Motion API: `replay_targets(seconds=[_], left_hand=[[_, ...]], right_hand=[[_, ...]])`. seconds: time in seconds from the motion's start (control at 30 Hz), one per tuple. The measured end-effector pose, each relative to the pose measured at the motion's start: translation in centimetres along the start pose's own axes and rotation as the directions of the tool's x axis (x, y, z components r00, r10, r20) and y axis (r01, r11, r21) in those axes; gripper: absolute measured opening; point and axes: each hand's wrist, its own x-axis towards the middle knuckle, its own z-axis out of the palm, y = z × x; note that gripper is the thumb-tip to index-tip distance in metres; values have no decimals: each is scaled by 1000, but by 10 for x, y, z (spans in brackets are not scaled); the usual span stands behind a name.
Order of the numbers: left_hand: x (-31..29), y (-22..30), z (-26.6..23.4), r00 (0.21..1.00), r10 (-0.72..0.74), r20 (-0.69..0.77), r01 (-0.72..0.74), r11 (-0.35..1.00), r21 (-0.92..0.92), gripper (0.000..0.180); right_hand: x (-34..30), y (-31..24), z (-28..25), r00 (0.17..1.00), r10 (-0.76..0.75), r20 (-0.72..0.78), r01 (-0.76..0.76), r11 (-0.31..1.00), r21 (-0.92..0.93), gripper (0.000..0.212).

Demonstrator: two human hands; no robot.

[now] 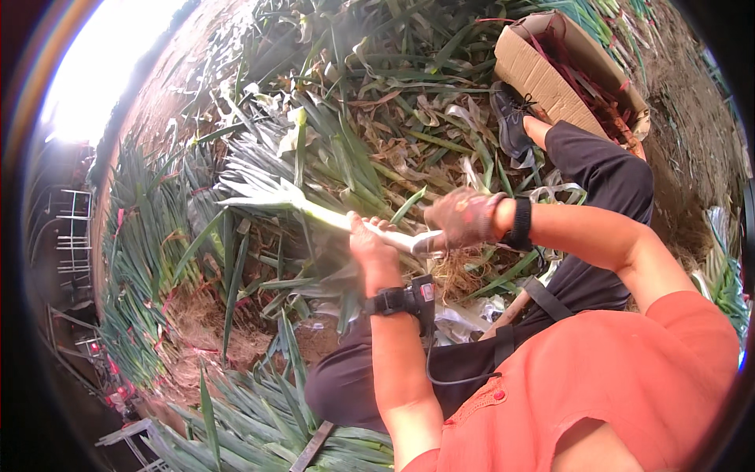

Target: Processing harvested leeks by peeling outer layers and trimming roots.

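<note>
A leek or large green onion [326, 215] lies across in front of me, its green top to the left and its white shank to the right. My left hand [373, 240] is closed around the shank. My right hand [464, 220], in what looks like a soiled glove, is closed at the white lower end; motion blurs it, and its fingertips are partly hidden. Under that hand hangs a tuft of pale brown roots [460, 277]. Just beyond my hands lies a pile of similar leeks [263, 169].
At the upper right stands an open cardboard box [543, 75] holding reddish strips, beside my dark shoe [513, 122]. Stripped leaves [409, 149] litter the ground ahead. Bundled leeks [153, 259] lie at left, with more leeks [267, 417] at lower left. Metal frames [75, 228] stand farther left.
</note>
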Motion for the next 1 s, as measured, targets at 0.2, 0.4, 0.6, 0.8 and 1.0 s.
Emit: replay_targets(seconds=[0.2, 0.4, 0.6, 0.8, 1.0], left_hand=[[-7, -19, 3, 990, 81, -118, -59, 983, 175, 28], [7, -25, -2, 970, 184, -158, -140, 957, 255, 29], [36, 13, -38, 915, 264, -305, -156, 929, 337, 30], [8, 10, -2, 1000, 5, -3, -6, 995, -102, 27], [-16, 10, 3, 992, -73, 101, 93, 974, -208, 29]], right_hand=[[9, -10, 15, 981, 10, 192, -34, 992, 122, 44], [-12, -25, 25, 998, 39, 49, -46, 988, 144, 30], [-95, 7, 51, 983, -63, -175, 81, 992, 101, 40], [-96, 86, 41, 957, 186, -221, -192, 981, -4, 51], [-1, 31, 27, 932, 50, -358, 259, 598, 758, 37]])
